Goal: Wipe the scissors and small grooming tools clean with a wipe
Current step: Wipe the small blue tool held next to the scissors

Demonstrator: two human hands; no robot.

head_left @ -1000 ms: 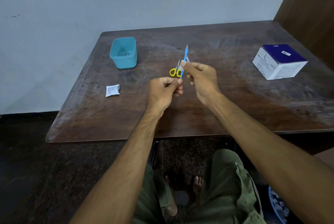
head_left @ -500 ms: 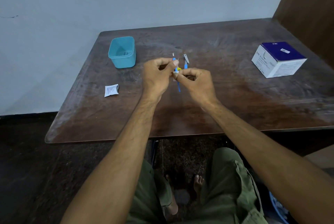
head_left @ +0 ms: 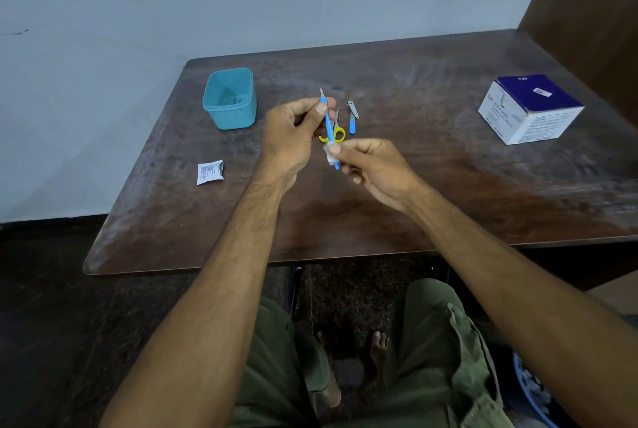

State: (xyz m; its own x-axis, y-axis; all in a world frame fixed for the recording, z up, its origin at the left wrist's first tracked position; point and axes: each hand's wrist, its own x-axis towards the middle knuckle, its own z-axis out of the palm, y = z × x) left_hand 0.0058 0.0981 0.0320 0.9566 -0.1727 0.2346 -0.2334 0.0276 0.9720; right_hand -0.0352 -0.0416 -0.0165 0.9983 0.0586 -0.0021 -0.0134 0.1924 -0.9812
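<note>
My left hand (head_left: 293, 137) pinches the upper part of a thin blue-handled grooming tool (head_left: 328, 127), held nearly upright above the table with its metal tip pointing away. My right hand (head_left: 373, 168) pinches a small white wipe (head_left: 329, 155) around the tool's lower end. Behind the hands, yellow-handled scissors (head_left: 340, 134) lie on the table, partly hidden by the tool. A nail clipper (head_left: 352, 115) with a blue grip lies just to their right.
A teal plastic tub (head_left: 229, 99) stands at the back left of the dark wooden table (head_left: 448, 203). A torn white wipe sachet (head_left: 210, 172) lies at the left. A blue and white box (head_left: 528, 108) sits at the far right.
The hands swapped ends on the tool: my left hand rose to grip near its tip, and my right hand with the wipe slid down to its lower end.
</note>
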